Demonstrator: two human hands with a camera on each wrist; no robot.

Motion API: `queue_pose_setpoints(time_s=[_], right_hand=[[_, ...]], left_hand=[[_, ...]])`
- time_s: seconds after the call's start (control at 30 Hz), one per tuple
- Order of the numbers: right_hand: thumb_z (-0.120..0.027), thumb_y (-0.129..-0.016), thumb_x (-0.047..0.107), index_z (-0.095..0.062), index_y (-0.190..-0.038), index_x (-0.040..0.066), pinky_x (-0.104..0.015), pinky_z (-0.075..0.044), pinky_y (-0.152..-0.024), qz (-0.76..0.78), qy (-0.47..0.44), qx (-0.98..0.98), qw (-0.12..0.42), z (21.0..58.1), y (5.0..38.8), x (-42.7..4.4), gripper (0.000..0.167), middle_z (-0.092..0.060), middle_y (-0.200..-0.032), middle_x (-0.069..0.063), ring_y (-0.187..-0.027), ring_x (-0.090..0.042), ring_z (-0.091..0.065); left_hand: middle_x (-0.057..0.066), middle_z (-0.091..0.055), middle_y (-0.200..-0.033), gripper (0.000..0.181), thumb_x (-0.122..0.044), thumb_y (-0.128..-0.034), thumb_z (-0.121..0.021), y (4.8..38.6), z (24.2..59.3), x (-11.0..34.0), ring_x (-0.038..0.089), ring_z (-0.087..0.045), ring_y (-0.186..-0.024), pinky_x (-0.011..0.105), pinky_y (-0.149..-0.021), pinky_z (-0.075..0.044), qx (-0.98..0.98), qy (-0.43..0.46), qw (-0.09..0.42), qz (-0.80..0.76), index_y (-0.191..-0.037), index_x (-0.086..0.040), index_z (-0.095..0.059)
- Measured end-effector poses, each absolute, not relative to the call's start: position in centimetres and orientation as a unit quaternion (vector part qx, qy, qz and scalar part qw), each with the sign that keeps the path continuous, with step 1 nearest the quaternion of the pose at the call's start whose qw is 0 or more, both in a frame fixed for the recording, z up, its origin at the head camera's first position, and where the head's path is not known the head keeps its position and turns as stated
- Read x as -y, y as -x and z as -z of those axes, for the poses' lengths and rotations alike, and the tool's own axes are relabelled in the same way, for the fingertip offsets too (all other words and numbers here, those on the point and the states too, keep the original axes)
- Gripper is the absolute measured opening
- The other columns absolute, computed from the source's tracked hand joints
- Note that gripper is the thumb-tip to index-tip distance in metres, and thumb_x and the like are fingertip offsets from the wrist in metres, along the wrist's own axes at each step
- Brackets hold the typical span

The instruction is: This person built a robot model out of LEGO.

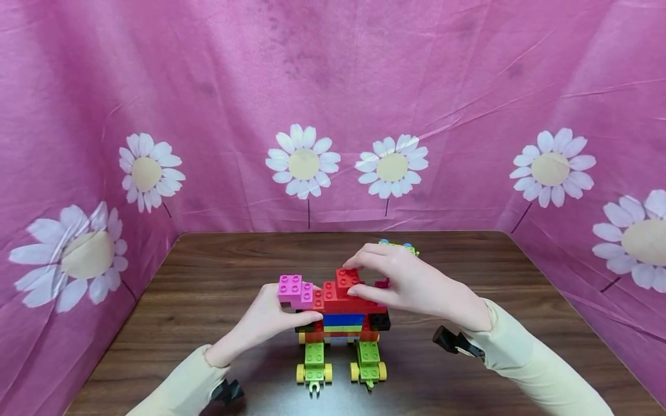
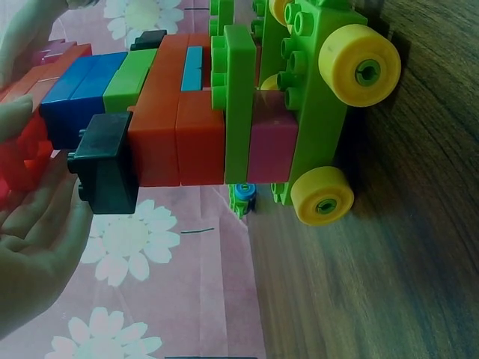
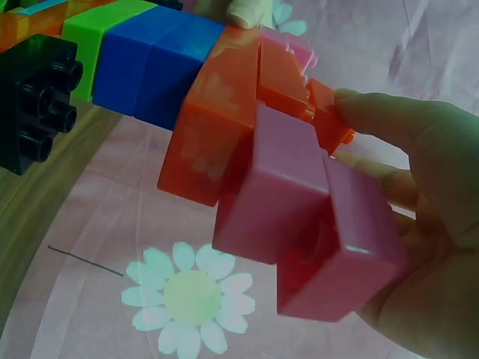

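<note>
A toy block figure [image 1: 343, 319] stands on the wooden table, with red, blue and green bricks stacked in its body. My right hand [image 1: 416, 278] pinches the small red brick [image 1: 347, 278] on top between thumb and fingers. On the other side my left hand [image 1: 265, 315] holds the upper red layer near the pink bricks [image 1: 294, 288], thumb at the front. Its fingers are partly hidden behind the figure. The right wrist view shows more pink bricks [image 3: 292, 194] at the opposite end. A black brick [image 2: 108, 163] juts from the side. Green wheeled bases [image 1: 314, 364] carry the figure.
Behind my right hand, partly hidden, lies a green piece with blue wheels [image 1: 408, 248]. The brown wooden table [image 1: 218, 271] is bordered at the back and sides by a pink cloth [image 1: 218, 115] with white daisies. A black strap piece [image 1: 452, 341] hangs at my right wrist.
</note>
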State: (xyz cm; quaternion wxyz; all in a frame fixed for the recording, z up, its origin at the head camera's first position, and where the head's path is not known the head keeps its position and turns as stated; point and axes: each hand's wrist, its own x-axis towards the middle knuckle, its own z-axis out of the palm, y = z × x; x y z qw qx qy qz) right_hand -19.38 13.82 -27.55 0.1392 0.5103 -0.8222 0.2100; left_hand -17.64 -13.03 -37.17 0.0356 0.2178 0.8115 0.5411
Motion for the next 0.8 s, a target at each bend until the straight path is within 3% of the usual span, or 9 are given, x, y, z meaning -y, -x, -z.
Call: queue_pose_setpoints(time_s=[0.8], right_hand=[[-0.08,-0.084,0.031,-0.068,-0.115,0.017,-0.019,-0.053,-0.076,-0.172,-0.489,0.846,0.126,27.45,18.69,-13.17,0.036,-0.069,-0.106,0.007,-0.089,-0.006,-0.06]], left_hand=[[0.005,-0.077,-0.103,0.035,-0.028,-0.0828,-0.081,17.65,37.23,13.27,0.004,-0.069,-0.09,0.024,-0.08,-0.057,-0.801,-0.231,0.038,-0.551,-0.113,-0.012,-0.073]])
